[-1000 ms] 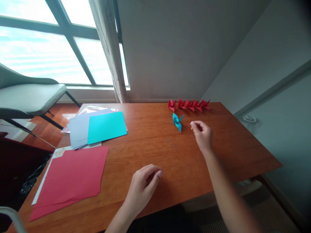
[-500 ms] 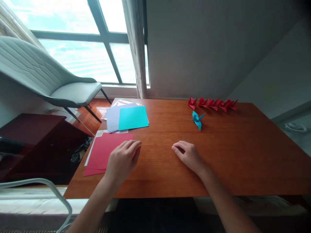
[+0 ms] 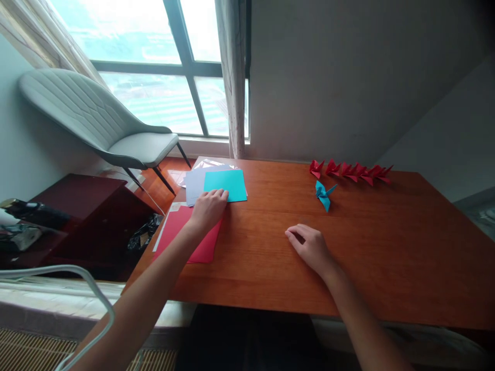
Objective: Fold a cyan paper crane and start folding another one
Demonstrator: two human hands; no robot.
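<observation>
My left hand [image 3: 210, 207] reaches over the near edge of a turquoise sheet of paper [image 3: 226, 180]. Its fingers bend down there; the thumb and fingertips are hidden, so I cannot tell whether the sheet is gripped. Under the wrist and forearm lie red sheets of paper [image 3: 207, 242], with a white edge showing beneath them. My right hand [image 3: 308, 243] rests on the bare wood, thumb and forefinger tips together, nothing visible between them. A blue origami crane [image 3: 324, 195] stands beyond it. Behind that, several red origami cranes [image 3: 349, 171] form a row.
Pale lilac sheets [image 3: 194, 188] and clear plastic wrapping lie beside and under the turquoise sheet on the wooden table [image 3: 266, 268]. A grey chair [image 3: 143, 147] stands beyond the table's left edge. Left of the table is a dark red cabinet [image 3: 81, 198] with a black bottle on it.
My left hand has moved forward from above the red sheets to the near edge of the turquoise sheet. My right hand keeps its pose. The whole view has shifted slightly.
</observation>
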